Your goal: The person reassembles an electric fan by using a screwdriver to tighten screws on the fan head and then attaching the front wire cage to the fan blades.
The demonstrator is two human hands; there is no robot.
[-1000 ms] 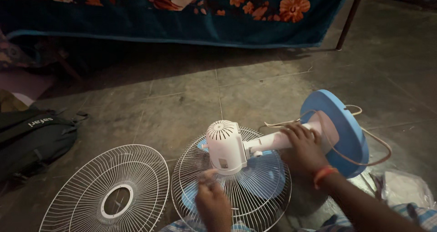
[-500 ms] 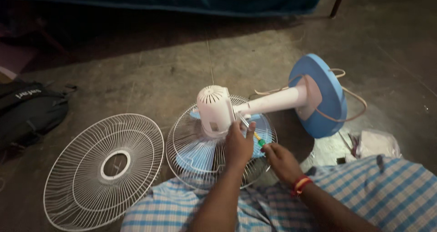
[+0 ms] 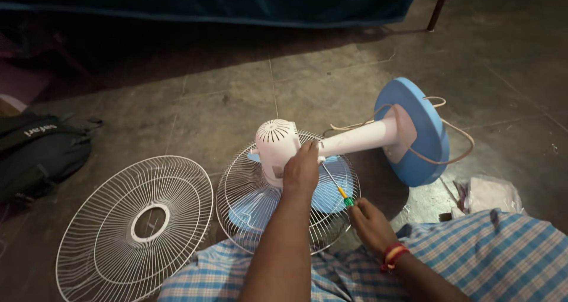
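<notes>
Single head-worn view, angled steeply down and forward over the lap onto a tiled floor point(image 3: 225, 100); close range, both forearms entering from the bottom edge; fan point(image 3: 278, 145) centred, loose grille point(image 3: 136, 219) lower left, bed edge point(image 3: 236, 6) along the top; no second view

plastic bag point(image 3: 490, 193) | crumpled, whitish | floor, right of blue fan base point(image 3: 414, 133)

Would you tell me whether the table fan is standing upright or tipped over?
Tipped over: the fan lies with its blue base on edge, its grille against the floor.
</notes>
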